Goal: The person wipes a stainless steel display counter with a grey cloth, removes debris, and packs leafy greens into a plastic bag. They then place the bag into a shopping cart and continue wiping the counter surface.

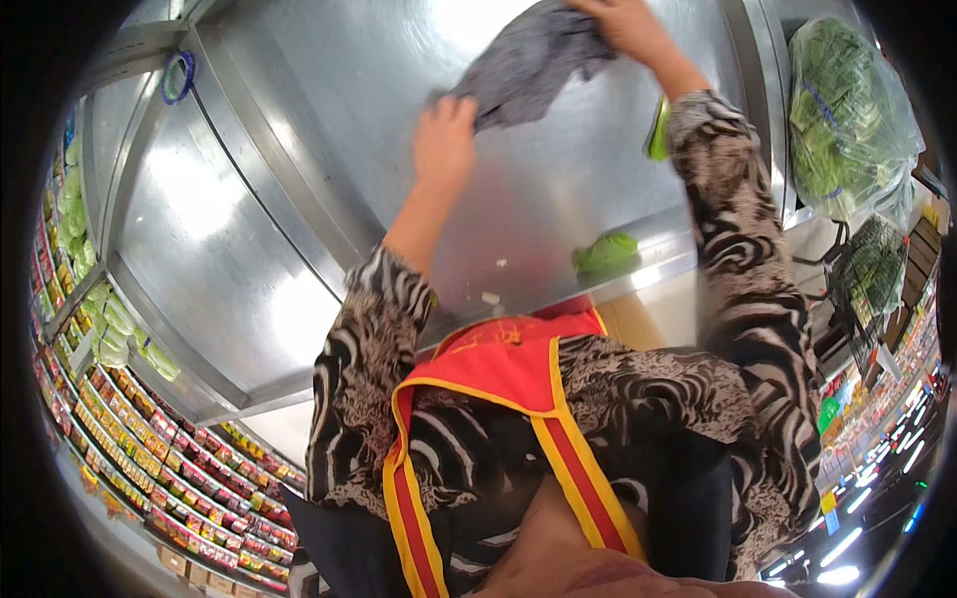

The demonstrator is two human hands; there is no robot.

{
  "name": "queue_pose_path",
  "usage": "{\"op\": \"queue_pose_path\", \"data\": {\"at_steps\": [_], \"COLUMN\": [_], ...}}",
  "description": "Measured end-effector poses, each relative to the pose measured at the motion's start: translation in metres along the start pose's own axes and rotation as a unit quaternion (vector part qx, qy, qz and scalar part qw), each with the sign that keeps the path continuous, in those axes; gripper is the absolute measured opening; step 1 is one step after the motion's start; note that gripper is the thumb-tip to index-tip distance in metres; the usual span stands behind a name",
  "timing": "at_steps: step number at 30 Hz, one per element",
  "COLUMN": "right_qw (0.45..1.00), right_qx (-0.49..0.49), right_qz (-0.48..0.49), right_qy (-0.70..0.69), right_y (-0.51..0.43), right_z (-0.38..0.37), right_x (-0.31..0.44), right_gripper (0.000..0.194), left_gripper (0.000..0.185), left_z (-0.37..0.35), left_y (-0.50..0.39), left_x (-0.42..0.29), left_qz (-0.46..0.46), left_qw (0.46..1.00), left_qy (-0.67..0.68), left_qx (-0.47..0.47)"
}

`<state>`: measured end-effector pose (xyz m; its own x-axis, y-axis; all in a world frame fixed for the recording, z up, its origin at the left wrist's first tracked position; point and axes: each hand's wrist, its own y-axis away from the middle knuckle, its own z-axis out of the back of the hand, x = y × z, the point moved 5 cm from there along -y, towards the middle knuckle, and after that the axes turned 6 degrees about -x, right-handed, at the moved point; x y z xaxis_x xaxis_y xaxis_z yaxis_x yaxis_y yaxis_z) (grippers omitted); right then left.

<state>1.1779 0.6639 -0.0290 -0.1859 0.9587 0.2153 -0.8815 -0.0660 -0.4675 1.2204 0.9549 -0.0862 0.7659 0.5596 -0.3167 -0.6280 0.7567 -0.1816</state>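
Note:
A grey cloth (534,71) is stretched between my two hands over a stainless steel counter (336,97). My left hand (447,138) grips its near left end. At the top of the view my right hand (624,26) holds the far end, with its fingertips partly cut off by the picture's edge. A green leaf piece (658,131) lies beside my right wrist. Closer to my apron, another green leaf (607,253) rests near the counter's front edge. Small pale scraps (490,297) are scattered on the metal in front of me.
A purple-blue ring, perhaps a tape roll (178,77), sits on the left frame. Raised metal rims divide the counter. Bagged leafy greens (852,119) stand at the right, above a black wire basket (871,261). Stocked store shelves (164,456) curve along the lower left.

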Motion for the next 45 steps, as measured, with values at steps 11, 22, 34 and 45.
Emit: {"op": "queue_pose_path", "data": {"at_steps": [11,22,34,45], "right_qw": [0.795,0.796,0.86,0.813], "right_qx": [0.313,0.259,0.35,0.387], "right_qz": [-0.47,-0.546,-0.368,-0.409], "right_qy": [0.221,-0.041,-0.052,-0.149], "right_y": [0.322,0.206,0.179,0.191], "right_z": [0.045,-0.095,-0.111,-0.097], "right_x": [0.103,0.325,0.307,0.326], "right_gripper": [0.052,0.045,0.036,0.054], "left_gripper": [0.037,0.018,0.019,0.053], "left_z": [-0.041,0.038,0.064,0.045], "left_y": [0.036,0.005,0.166,0.292], "left_x": [-0.098,0.073,0.147,0.062], "left_qz": [-0.242,-0.376,-0.253,0.195], "left_qw": [0.966,0.914,0.927,0.893], "left_qy": [0.018,-0.152,-0.175,0.119], "left_qx": [0.093,0.021,0.215,0.388]}}
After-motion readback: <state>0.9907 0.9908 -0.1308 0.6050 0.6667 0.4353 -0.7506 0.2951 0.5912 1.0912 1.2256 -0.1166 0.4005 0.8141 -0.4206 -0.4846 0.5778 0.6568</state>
